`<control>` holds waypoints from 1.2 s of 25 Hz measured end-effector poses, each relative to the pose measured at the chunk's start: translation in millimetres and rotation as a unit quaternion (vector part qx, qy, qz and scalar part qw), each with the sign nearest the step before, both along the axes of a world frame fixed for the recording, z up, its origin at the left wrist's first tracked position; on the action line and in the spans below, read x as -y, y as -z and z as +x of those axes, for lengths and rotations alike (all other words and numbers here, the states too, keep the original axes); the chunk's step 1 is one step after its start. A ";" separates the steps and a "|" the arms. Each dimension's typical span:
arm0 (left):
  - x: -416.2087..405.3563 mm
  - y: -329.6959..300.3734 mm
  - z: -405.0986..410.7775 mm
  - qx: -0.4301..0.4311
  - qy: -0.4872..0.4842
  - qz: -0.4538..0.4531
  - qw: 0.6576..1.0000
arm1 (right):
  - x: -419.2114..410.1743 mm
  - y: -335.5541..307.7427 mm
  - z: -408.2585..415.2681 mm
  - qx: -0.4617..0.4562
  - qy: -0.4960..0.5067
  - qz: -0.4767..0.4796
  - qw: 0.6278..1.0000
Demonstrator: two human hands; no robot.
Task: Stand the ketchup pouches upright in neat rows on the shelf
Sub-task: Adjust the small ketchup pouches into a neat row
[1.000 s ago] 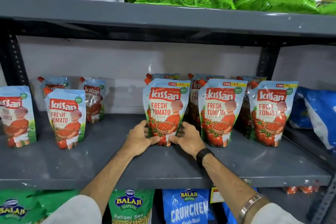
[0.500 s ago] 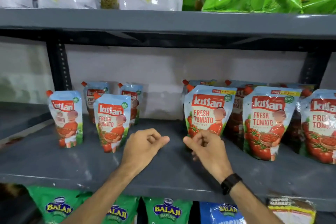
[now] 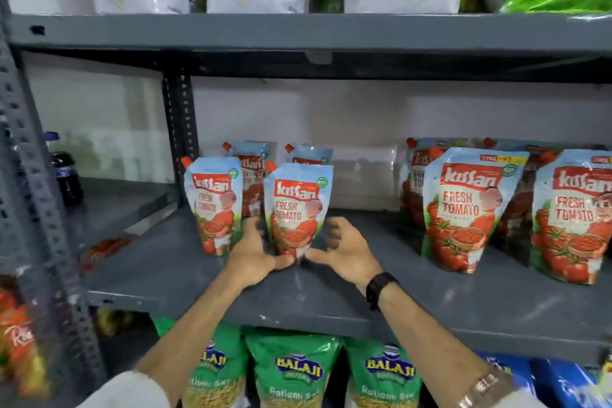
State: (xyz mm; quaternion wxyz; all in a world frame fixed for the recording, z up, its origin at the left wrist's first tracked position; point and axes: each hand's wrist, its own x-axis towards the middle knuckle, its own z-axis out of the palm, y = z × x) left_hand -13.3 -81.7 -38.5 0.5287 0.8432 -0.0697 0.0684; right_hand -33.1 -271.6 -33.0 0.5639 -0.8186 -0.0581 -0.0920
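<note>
We face a grey metal shelf [image 3: 165, 268] that carries two groups of ketchup pouches, with a bare stretch of shelf between them. The bigger pouches [image 3: 470, 212] stand toward the shelf's right end, two ranks deep. The smaller group sits nearer the left end: two pouches at the back and two toward the front edge. Our front pouch [image 3: 296, 212] stands upright just right of its neighbour [image 3: 215, 205].

Our left hand [image 3: 253, 252] curls against the lower left side of the front pouch, thumb touching its base. Our right hand [image 3: 341, 248] is spread open just beside the lower right side, thumb reaching for the base; whether its fingers touch the film is too blurred to say.

We judge the pouch soft and bottom-heavy, its glossy film a little slippery. It should sag if pinched high, so we would hold it low, both sides of the gusset, and slide rather than lift.
</note>
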 end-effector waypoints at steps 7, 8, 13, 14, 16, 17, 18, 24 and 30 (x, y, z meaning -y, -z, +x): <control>-11.9 4.6 27.0 -0.012 0.049 0.000 0.999 | -25.1 6.3 10.6 0.024 0.094 -0.030 0.995; -11.9 6.5 29.3 -0.007 0.045 0.004 0.999 | -28.0 5.7 9.7 0.027 0.103 -0.034 0.994; -16.0 12.7 46.4 0.015 0.024 0.024 0.999 | -37.6 1.9 16.9 0.022 0.112 -0.036 0.993; -15.8 12.4 47.8 0.016 0.023 0.026 0.999 | -37.8 2.5 18.7 0.021 0.113 -0.037 0.993; -14.9 9.9 46.1 0.017 0.024 0.027 0.999 | -38.2 2.6 21.2 0.022 0.118 -0.045 0.992; -14.3 8.6 43.7 0.015 0.027 0.027 0.999 | -38.4 2.6 21.9 0.020 0.120 -0.050 0.991; -14.2 7.5 40.9 0.013 0.031 0.027 0.999 | -38.7 2.7 22.3 0.014 0.122 -0.053 0.991; -47.9 0.4 11.8 0.022 0.030 0.051 0.998 | -43.2 -0.4 -5.2 0.057 0.214 0.006 0.975; -133.1 -13.0 -3.3 0.091 -0.130 0.021 0.987 | -107.0 -5.7 -18.8 0.098 0.100 -0.037 0.990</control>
